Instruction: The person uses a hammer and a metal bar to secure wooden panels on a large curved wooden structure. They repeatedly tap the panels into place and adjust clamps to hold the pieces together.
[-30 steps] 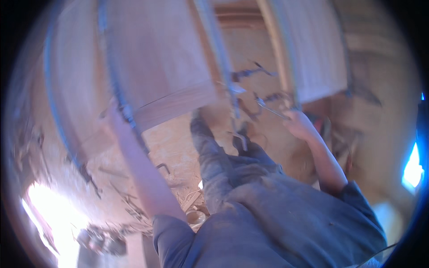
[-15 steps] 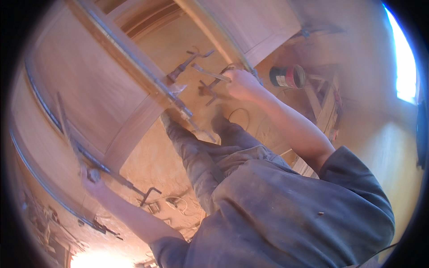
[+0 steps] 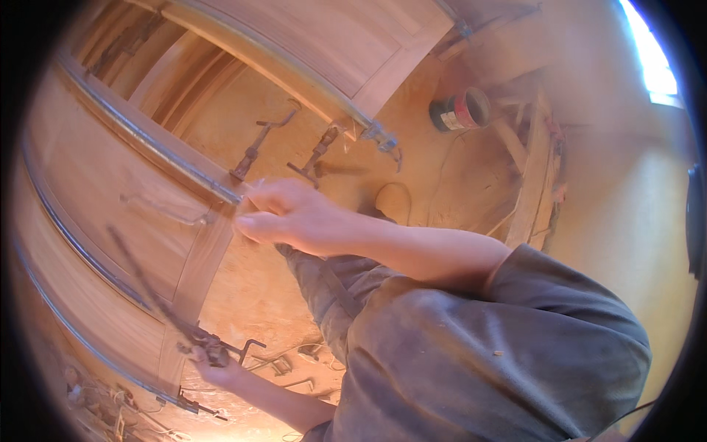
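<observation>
My left hand (image 3: 219, 370), at the lower left, is closed around the bulky end of a long dark metal bar (image 3: 147, 283), which slants up across a pale wooden panel (image 3: 147, 191). My right hand (image 3: 291, 219) forms a fist over the near end of a bar clamp (image 3: 158, 136) that runs along the panel. The fingers cover that end, so what they grip is hidden. A thin, blurred bent rod (image 3: 169, 211) shows just left of this hand. Another clamp (image 3: 294, 66) spans the work higher up, its crank handle (image 3: 398, 157) free.
Two clamp screws with handles (image 3: 254, 147) (image 3: 318, 155) show above my right hand. Farther right are a dark can with a red band (image 3: 460, 110) and wooden boards (image 3: 532, 177). Loose clamp parts and cord (image 3: 283, 362) lie on the dusty floor near my left hand.
My right hand has moved left and toward me, from the upper clamp's end to the nearer one. My left hand has come lower and right with the metal bar. The view has shifted.
</observation>
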{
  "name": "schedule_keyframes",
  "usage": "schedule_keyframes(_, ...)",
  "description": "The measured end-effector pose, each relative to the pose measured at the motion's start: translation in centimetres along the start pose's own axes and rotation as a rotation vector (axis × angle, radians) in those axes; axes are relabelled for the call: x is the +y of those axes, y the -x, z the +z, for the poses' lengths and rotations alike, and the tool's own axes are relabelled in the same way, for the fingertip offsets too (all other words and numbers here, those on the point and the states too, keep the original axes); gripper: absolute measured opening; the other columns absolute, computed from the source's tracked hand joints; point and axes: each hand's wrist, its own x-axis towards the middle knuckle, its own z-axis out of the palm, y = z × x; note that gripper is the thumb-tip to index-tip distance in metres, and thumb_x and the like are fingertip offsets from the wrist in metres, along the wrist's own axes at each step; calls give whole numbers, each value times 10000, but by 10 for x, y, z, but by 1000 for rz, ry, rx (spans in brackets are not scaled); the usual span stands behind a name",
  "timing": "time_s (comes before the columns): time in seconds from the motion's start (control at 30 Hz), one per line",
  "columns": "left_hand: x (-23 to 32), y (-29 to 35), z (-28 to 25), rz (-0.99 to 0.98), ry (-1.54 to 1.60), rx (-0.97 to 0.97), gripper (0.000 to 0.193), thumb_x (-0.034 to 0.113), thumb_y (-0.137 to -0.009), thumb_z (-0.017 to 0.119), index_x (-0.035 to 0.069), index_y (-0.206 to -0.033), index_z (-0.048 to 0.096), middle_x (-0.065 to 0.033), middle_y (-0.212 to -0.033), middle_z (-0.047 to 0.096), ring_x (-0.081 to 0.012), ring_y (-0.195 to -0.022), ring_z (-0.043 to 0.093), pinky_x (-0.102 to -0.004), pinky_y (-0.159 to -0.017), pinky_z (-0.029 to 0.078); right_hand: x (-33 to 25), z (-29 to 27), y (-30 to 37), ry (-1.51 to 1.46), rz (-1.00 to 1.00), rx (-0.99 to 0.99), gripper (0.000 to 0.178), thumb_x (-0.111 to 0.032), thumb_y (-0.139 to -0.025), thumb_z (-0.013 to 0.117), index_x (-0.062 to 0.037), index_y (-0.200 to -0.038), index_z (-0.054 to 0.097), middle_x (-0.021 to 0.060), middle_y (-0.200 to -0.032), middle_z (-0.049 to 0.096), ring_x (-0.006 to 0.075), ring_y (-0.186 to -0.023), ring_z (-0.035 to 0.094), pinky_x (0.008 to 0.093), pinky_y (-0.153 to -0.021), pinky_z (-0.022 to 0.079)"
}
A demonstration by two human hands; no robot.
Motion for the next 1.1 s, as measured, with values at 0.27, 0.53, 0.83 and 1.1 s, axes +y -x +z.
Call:
schedule_keyframes(0.27, -68, 167, 164, -40, -547, -503, 873, -166, -711, 659, -58, -1540, 406, -109, -1178, 655, -205, -936, 666, -302, -785, 560, -102, -122, 195, -386, -598, -449, 331, -226, -1072, 549, 3, -834, 575, 164, -841, 596, 349, -808, 599, 413, -767, 485)
schedule_keyframes(0.53, -160, 405, 399, 457, -981, -1283, 804, -65, -604, 819, -72, -1364, 555, -109, -1235, 627, -230, -1147, 612, -358, -999, 516, 28, -312, 338, 628, 304, 79, 435, -277, -833, 789, -17, -1154, 654, 186, -1002, 706, 337, -945, 674, 471, -859, 524)
schedule_keyframes(0.83, -168, 649, 575, 685, -295, -2064, 332, 22, -667, 878, -14, -961, 727, -110, -795, 643, -253, -709, 638, -331, -611, 511, 77, -452, 476, -427, 353, 598, 221, -134, -807, 754, -37, -940, 606, 22, -709, 599, 116, -563, 577, 290, -494, 426)
schedule_keyframes(1.1, -182, 705, 672, 580, 219, -1874, 207, 181, -735, 722, -26, -752, 730, -52, -600, 536, -158, -482, 480, -292, -434, 319, 87, -552, 486, -542, 531, 905, 199, -58, -811, 731, -47, -940, 579, 35, -677, 570, 134, -487, 526, 306, -462, 416)
